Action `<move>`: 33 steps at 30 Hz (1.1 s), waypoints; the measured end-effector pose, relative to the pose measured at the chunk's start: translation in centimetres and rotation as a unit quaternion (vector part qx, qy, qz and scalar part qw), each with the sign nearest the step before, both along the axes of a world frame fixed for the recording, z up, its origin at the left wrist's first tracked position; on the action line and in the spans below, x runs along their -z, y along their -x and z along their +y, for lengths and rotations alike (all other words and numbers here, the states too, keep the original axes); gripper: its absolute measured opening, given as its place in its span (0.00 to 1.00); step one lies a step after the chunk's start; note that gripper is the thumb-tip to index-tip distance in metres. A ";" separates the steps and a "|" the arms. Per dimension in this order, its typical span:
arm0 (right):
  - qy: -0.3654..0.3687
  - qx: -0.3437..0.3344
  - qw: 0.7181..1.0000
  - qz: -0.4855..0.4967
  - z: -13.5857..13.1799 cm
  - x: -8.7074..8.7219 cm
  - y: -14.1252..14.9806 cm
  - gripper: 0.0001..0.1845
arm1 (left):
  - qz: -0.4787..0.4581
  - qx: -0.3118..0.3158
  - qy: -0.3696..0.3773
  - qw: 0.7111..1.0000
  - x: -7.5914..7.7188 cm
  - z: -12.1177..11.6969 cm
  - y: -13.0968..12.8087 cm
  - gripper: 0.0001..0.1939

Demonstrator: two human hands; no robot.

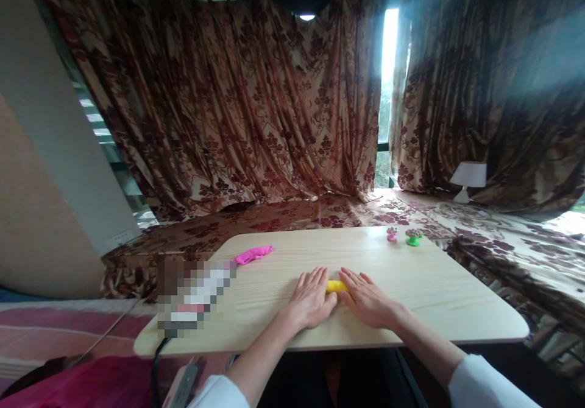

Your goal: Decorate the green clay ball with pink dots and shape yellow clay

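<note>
A yellow roll of what looks like modelling clay (337, 286) lies on the pale wooden table (379, 256), its middle showing between my hands. My left hand (313, 298) lies flat over its left end, fingers stretched forward. Over the right end rests my right hand (368, 297), palm down with fingers extended. Both palms hide the ends of the roll. Farther back at the right stand a small pink piece (392, 234) and a larger green piece (414, 237), each with a dotted, mushroom-like top.
A soft pink bundle (253, 254) lies at the table's back left, beside a pixelated object (201, 295) with a black cable (156, 365). A grey-white power strip (184, 383) is below the front edge. Behind are patterned curtains (274, 103) and a white lamp (469, 175).
</note>
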State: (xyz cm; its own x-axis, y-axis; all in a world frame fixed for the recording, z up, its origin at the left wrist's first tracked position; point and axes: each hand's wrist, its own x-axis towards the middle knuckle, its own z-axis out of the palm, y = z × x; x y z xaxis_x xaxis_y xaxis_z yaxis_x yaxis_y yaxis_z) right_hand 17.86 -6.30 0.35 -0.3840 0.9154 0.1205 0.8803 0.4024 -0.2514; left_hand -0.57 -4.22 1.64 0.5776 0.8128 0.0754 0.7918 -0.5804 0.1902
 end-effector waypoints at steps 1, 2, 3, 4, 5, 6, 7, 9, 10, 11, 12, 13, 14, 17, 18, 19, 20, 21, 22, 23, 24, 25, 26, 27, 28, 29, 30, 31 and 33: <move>-0.003 -0.001 1.000 0.000 0.1 0.1 0.0 0.31 | 0.001 0.001 -0.001 1.000 0.0 0.1 0.0 0.31; -0.010 -0.009 1.000 0.000 -0.2 0.2 -0.1 0.30 | 0.001 0.004 -0.006 1.000 0.1 -0.1 0.1 0.31; -0.019 -0.020 1.000 -0.001 -0.7 0.2 -0.2 0.30 | 0.001 0.010 -0.013 1.000 0.1 -0.6 0.4 0.31; -0.029 -0.036 0.999 -0.001 -1.6 0.2 -0.3 0.30 | 0.001 0.018 -0.021 1.000 0.1 -1.4 0.7 0.31; -0.039 -0.052 0.998 -0.002 -2.6 0.2 -0.3 0.30 | 0.001 0.029 -0.030 0.999 0.1 -2.4 1.2 0.31; -0.046 -0.068 0.997 -0.003 -3.8 0.1 -0.4 0.30 | 0.001 0.041 -0.039 0.998 0.1 -3.5 1.7 0.31; -0.051 -0.082 0.995 -0.004 -5.1 -0.1 -0.5 0.30 | -0.001 0.052 -0.049 0.997 0.1 -4.7 2.2 0.31; -0.056 -0.105 0.993 -0.007 -7.3 -0.3 -0.6 0.30 | -0.005 0.067 -0.067 0.995 0.1 -6.8 3.2 0.31; -0.057 -0.113 0.992 -0.008 -8.1 -0.3 -0.6 0.30 | -0.006 0.069 -0.073 0.995 0.0 -7.6 3.5 0.32; -0.057 -0.117 0.991 -0.009 -8.6 -0.4 -0.5 0.30 | -0.006 0.069 -0.075 0.995 0.0 -8.1 3.8 0.32; -0.056 -0.118 0.991 -0.010 -8.8 -0.4 -0.5 0.30 | -0.005 0.069 -0.073 0.995 0.0 -8.3 3.9 0.32; -0.055 -0.114 0.992 -0.010 -8.6 -0.4 -0.4 0.30 | -0.002 0.068 -0.068 0.995 0.0 -8.1 3.8 0.31; -0.053 -0.106 0.993 -0.010 -8.1 -0.5 -0.4 0.30 | 0.001 0.066 -0.061 0.996 -0.1 -7.6 3.6 0.31; -0.041 -0.066 0.997 -0.011 -5.2 -0.6 -0.2 0.29 | 0.006 0.045 -0.046 0.998 -0.3 -4.8 2.3 0.30; -0.037 -0.049 0.998 -0.013 -4.0 -0.7 -0.1 0.29 | 0.005 0.031 -0.045 0.999 -0.3 -3.6 1.7 0.30; -0.031 -0.034 0.999 -0.014 -2.9 -0.7 -0.1 0.29 | 0.006 0.017 -0.042 0.999 -0.3 -2.5 1.1 0.30; -0.025 -0.022 0.999 -0.015 -1.9 -0.8 -0.1 0.29 | 0.007 0.004 -0.038 0.999 -0.2 -1.5 0.7 0.30; -0.021 -0.013 1.000 -0.016 -1.2 -0.7 -0.1 0.29 | 0.007 -0.004 -0.036 0.999 -0.2 -0.8 0.3 0.30; -0.019 -0.009 1.000 -0.016 -0.7 -0.7 -0.1 0.29 | 0.007 -0.007 -0.035 0.999 -0.1 -0.4 0.1 0.31; -0.019 -0.011 1.000 -0.017 -0.6 -0.6 -0.2 0.29 | 0.006 -0.004 -0.038 0.999 0.0 -0.3 0.1 0.31; -0.024 -0.017 0.999 -0.017 -0.8 -0.4 -0.3 0.29 | 0.004 0.002 -0.042 0.999 0.1 -0.6 0.2 0.31; -0.030 -0.027 0.999 -0.017 -1.4 -0.3 -0.4 0.29 | 0.002 0.012 -0.048 0.999 0.2 -1.2 0.6 0.30; -0.037 -0.040 0.998 -0.016 -2.2 -0.2 -0.5 0.29 | 0.000 0.023 -0.054 0.998 0.2 -2.1 1.0 0.30; -0.044 -0.056 0.997 -0.015 -3.3 -0.2 -0.6 0.29 | -0.001 0.035 -0.058 0.998 0.2 -3.2 1.6 0.30; -0.049 -0.074 0.996 -0.015 -4.5 -0.2 -0.8 0.30 | -0.003 0.047 -0.061 0.997 0.1 -4.3 2.2 0.30; -0.052 -0.091 0.994 -0.014 -5.7 -0.3 -0.9 0.30 | -0.007 0.057 -0.065 0.996 0.1 -5.5 2.8 0.30; -0.053 -0.106 0.993 -0.013 -6.9 -0.6 -1.1 0.30 | -0.013 0.065 -0.068 0.996 0.0 -6.5 3.4 0.31; -0.053 -0.119 0.991 -0.011 -7.9 -0.9 -1.2 0.30 | -0.022 0.070 -0.069 0.995 -0.1 -7.2 3.9 0.31; -0.046 -0.138 0.989 -0.007 -9.1 -1.7 -1.3 0.28 | -0.054 0.070 -0.068 0.994 -0.3 -8.0 4.6 0.30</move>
